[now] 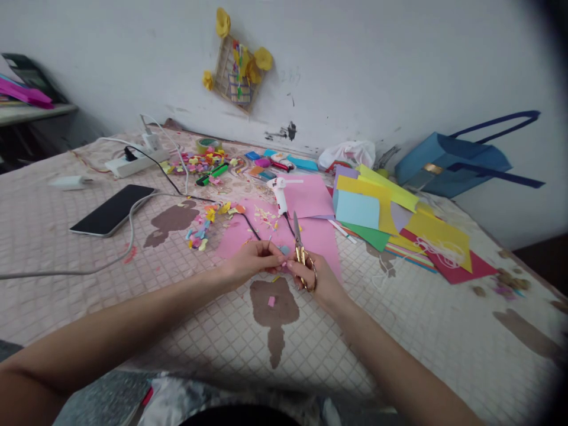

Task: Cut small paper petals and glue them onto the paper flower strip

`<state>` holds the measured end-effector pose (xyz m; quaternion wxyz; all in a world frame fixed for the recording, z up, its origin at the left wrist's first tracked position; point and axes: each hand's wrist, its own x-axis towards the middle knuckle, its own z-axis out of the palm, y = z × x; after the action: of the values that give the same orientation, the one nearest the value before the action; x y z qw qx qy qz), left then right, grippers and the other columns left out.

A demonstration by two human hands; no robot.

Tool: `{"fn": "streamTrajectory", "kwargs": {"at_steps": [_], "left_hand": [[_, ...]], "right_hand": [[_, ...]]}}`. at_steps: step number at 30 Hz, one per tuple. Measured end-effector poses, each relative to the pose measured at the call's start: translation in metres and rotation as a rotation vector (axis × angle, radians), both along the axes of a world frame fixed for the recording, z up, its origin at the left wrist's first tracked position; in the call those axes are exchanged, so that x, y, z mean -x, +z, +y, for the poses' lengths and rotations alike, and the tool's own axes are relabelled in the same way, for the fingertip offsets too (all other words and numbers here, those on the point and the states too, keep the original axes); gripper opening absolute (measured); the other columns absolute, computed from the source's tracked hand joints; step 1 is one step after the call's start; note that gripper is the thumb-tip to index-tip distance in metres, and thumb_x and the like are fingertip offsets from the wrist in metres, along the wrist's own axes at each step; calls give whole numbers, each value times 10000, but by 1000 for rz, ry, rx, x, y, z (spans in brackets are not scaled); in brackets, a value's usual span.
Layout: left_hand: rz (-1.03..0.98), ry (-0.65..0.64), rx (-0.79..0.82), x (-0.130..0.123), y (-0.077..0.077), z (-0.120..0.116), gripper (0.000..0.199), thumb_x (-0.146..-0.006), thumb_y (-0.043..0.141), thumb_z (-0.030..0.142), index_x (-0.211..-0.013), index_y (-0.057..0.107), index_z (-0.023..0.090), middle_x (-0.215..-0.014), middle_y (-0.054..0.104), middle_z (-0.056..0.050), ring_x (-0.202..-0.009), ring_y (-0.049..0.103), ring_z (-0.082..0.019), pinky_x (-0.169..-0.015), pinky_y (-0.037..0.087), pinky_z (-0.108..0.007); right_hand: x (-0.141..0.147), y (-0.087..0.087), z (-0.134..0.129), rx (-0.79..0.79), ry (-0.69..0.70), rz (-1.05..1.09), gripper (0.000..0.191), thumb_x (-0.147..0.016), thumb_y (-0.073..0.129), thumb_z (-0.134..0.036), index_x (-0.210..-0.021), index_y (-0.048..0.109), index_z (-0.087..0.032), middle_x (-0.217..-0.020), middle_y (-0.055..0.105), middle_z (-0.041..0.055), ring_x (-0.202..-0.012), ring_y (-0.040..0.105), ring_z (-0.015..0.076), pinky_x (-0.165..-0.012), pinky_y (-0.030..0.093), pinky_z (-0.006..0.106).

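Observation:
Gold-handled scissors (300, 254) stay in my right hand (313, 273), blades pointing away from me, with the fingers curled round the handles. My left hand (260, 258) is closed in a pinch, its fingertips meeting those of my right hand over a small pink piece (284, 261). Beneath and beyond both hands lies a pink sheet (326, 236) with tiny paper scraps on it. A white glue gun (279, 194) stands on the sheet, just past the scissors' tips. Small colourful paper pieces (199, 234) form a curved row to the left.
A phone (113, 210), cables and a power strip (131, 163) are on the left. Coloured paper sheets (359, 210) and a blue bag (448, 165) lie to the right. Paper cutouts (199, 161) and markers (213, 174) lie at the back, before the wall.

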<state>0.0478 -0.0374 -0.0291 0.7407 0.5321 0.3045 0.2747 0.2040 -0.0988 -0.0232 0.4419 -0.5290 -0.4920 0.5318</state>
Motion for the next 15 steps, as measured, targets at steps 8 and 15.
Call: {"fn": "streamTrajectory", "kwargs": {"at_steps": [8, 15], "left_hand": [[-34, 27, 44, 0, 0, 0, 298, -640, 733, 288, -817, 559, 124, -673, 585, 8, -585, 530, -70, -571, 404, -205], [-26, 26, 56, -1, 0, 0, 315, -624, 745, 288, -803, 551, 116, -668, 604, -6, -564, 529, -69, -540, 388, -198]], "right_hand": [[1, -2, -1, -4, -14, 54, 331, -785, 549, -451, -632, 448, -175, -505, 413, -53, -408, 372, 65, -404, 265, 209], [2, 1, -1, 46, 11, 41, 192, -723, 622, -343, -745, 544, -169, -488, 426, -65, -394, 358, 66, -387, 255, 208]]}}
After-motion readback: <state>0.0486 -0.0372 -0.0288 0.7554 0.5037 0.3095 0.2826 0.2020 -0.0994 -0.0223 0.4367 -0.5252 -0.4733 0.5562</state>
